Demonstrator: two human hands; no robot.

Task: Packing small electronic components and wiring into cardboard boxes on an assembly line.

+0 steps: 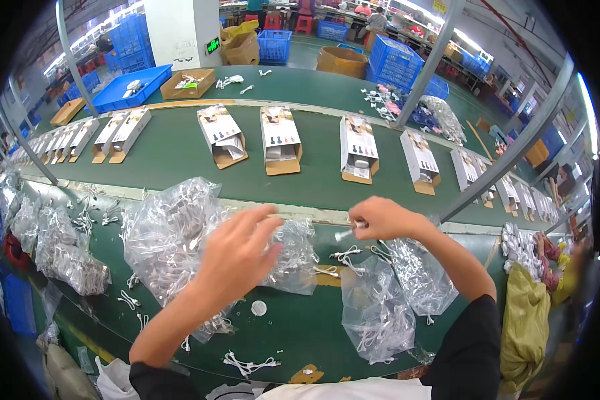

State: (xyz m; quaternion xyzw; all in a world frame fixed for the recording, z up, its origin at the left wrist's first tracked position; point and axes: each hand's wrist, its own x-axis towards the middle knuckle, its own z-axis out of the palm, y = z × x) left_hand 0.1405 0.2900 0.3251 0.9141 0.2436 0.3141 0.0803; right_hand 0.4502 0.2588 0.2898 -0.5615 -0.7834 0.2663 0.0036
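My left hand (239,253) hovers over clear plastic bags of bundled white cables, its fingers apart and nothing visible in it. The large cable bag (167,233) lies to its left; a smaller cable bag (293,250) is partly behind it. My right hand (383,219) is closed around a small white piece (344,235), blurred, whose exact kind I cannot make out. Below that hand lie two more clear bags, a nearer cable bag (378,313) and another (420,277) beside it. Loose white cables (348,257) rest on the green bench between the hands.
Beyond a pale ledge, open white boxes (281,133) stand in a row on a green belt. A metal post (513,147) slants up at the right. Loose cables (250,363) and a white disc (259,308) lie nearby. Another person's hand (550,247) is at far right.
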